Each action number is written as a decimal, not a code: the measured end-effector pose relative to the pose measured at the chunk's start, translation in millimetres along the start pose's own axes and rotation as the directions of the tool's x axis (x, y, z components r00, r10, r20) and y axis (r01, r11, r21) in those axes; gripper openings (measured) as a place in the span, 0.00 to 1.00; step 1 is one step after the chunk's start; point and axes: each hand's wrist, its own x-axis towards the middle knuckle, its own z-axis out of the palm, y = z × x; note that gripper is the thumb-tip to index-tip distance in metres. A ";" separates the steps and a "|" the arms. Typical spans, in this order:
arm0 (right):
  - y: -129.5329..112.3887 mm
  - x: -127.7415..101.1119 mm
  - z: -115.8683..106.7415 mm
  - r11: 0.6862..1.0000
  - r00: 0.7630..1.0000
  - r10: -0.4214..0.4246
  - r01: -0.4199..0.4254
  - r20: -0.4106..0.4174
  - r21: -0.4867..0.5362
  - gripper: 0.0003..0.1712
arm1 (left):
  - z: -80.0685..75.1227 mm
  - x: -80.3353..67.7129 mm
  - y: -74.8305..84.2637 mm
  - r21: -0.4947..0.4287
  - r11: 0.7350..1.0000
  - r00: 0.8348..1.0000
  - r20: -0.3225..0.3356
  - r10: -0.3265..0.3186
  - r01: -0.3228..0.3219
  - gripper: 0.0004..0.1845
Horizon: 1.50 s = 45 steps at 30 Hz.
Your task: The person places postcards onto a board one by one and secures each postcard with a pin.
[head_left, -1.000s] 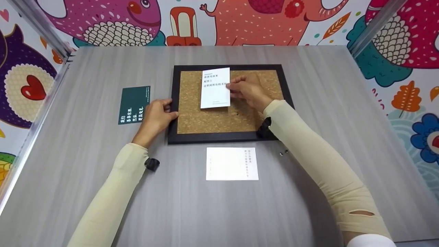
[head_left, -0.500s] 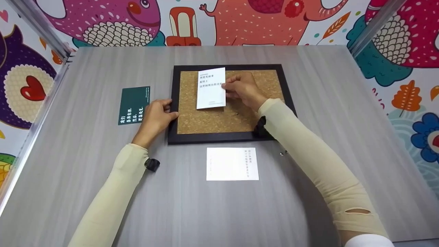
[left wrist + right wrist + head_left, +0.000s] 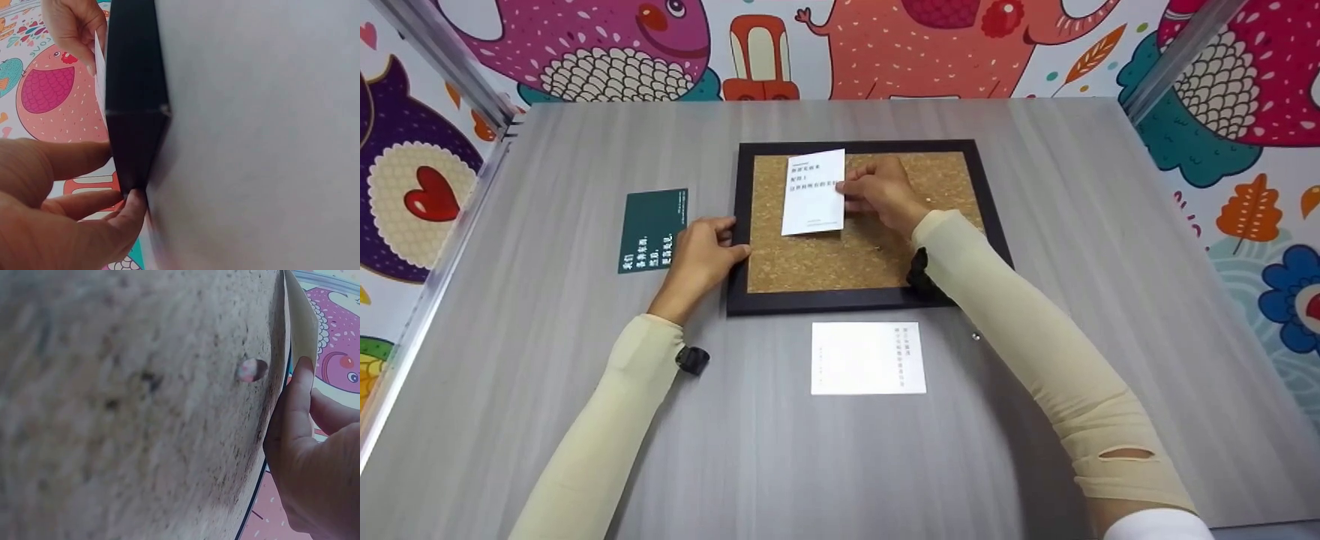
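A white card [image 3: 814, 202] printed with dark characters is pinched along its right edge by my right hand [image 3: 885, 193]. It stands over the left half of a black-framed corkboard [image 3: 810, 270], its lower edge appearing slightly raised. In the right wrist view, thumb and fingers hold the card [image 3: 304, 323] beside the cork, where a shiny round thumbtack [image 3: 251, 370] sits. My left hand [image 3: 703, 255] holds the board's left side. Thumb and fingertips of the left hand [image 3: 73, 208] grip the black frame [image 3: 135, 56] near its corner in the left wrist view.
A dark green card [image 3: 652, 225] lies left of the board, partly behind the left hand. Another white card [image 3: 862, 358] lies in front of the board. A small shiny tack [image 3: 976, 337] is on the table by the right forearm. Patterned walls [image 3: 930, 45] enclose the table.
My right hand has moved left across the cork, carrying the white card with it. The left hand and the board have stayed in place.
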 end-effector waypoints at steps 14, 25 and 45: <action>-0.6 3.2 12.8 0.992 0.998 -0.062 0.060 -0.021 -0.110 0.03 | 0.7 0.4 1.8 -0.008 1.000 1.000 -0.007 0.013 -0.013 0.32; -2.0 3.6 31.7 0.905 0.988 -0.145 0.115 -0.043 -0.409 0.07 | 1.2 1.2 2.7 -0.009 1.000 1.000 -0.009 0.022 -0.022 0.32; -2.0 7.7 41.1 0.836 0.989 -0.145 0.104 -0.035 -0.539 0.06 | 0.6 -0.2 1.8 -0.013 1.000 1.000 -0.006 -0.001 0.001 0.32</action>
